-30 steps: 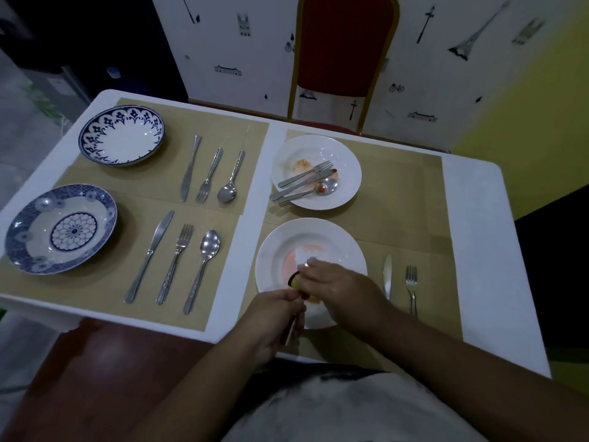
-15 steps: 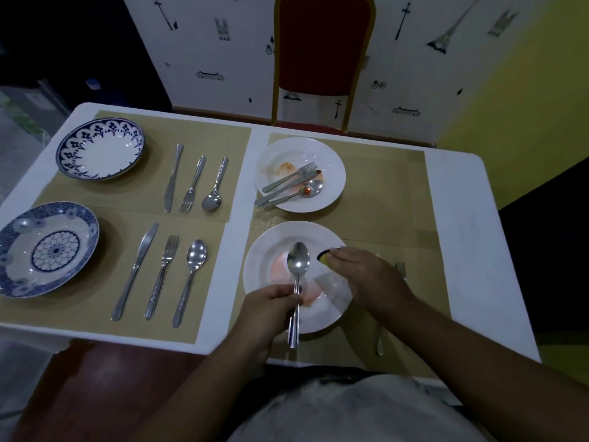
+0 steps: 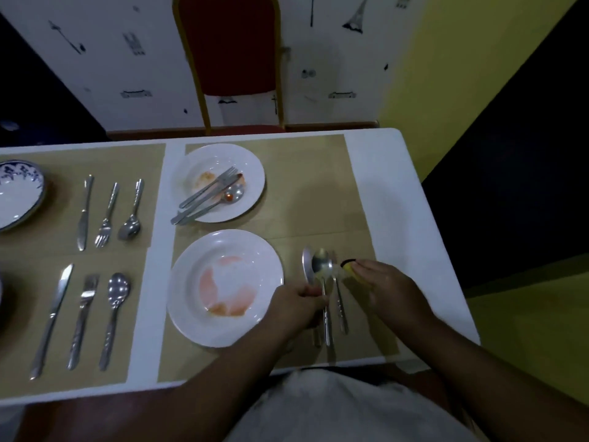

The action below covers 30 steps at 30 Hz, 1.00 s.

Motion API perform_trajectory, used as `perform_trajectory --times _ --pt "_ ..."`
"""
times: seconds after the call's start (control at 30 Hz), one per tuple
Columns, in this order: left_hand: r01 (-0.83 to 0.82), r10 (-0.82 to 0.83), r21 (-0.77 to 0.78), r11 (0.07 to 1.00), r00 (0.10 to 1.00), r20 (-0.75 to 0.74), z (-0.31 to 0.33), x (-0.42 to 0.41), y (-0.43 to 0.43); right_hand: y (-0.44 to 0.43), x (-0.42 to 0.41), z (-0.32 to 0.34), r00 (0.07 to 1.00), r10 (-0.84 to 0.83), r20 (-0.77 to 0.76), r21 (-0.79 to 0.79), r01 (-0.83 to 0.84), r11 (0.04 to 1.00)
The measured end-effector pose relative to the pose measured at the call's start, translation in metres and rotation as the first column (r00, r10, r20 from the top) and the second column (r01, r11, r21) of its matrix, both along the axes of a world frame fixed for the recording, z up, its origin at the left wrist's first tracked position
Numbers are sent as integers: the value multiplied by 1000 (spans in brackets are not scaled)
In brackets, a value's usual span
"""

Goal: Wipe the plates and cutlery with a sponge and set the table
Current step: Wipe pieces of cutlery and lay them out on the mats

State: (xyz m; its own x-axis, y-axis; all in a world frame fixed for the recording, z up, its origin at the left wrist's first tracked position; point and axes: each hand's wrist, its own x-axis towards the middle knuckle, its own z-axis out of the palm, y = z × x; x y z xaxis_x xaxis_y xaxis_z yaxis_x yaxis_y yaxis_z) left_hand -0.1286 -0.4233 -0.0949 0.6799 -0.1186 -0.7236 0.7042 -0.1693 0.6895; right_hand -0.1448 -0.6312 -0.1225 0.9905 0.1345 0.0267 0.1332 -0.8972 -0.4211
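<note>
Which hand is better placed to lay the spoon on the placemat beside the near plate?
Left. The left hand grips the spoon by its handle above the placemat, by the knife and fork; the right hand holds the sponge.

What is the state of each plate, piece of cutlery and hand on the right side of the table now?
Near white plate: stained red, no cutlery on it.
Far white plate: stained, dirty cutlery lying on it.
Spoon: handle gripped by left hand, right of near plate.
Sponge: held by right hand, close to the spoon's bowl.
Fork: lying on the mat beside the spoon.
</note>
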Motion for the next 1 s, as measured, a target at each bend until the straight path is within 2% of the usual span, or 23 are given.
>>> perform_trajectory --times 0.17,0.4,0.53,0.6,0.67,0.73,0.8,0.87,1.0 --pt "60 -59 66 996 998 -21 -21 4 -52 -45 -5 -12 996 -70 -46 -27 69 997" --pt "165 -204 286 944 973 109 -39 14 -96 -74 5 -23 994 -70 -79 75 76 994" --pt "204 -322 426 882 919 227 -43 10 -101 -79 9 -27 997 -49 -63 110 56 992" --pt "190 -425 549 814 840 338 -43 6 -102 -79 9 -30 998 -25 -64 97 31 995" --pt "176 -607 701 691 668 430 -48 9 -101 -80 8 -39 997 12 -76 72 -7 997" --pt "257 -796 819 513 500 342 -57 13 -100 -80 7 -51 993 43 -111 25 -41 999" --pt "366 -897 863 349 398 193 -64 14 -100 -78 3 -55 989 52 -139 -2 -52 999" --pt "407 -930 871 275 341 134 -68 14 -99 -77 -1 -53 989 51 -142 7 -51 999" --pt "411 -942 877 248 314 119 -71 14 -97 -78 -2 -50 988 33 -152 65 -23 998"
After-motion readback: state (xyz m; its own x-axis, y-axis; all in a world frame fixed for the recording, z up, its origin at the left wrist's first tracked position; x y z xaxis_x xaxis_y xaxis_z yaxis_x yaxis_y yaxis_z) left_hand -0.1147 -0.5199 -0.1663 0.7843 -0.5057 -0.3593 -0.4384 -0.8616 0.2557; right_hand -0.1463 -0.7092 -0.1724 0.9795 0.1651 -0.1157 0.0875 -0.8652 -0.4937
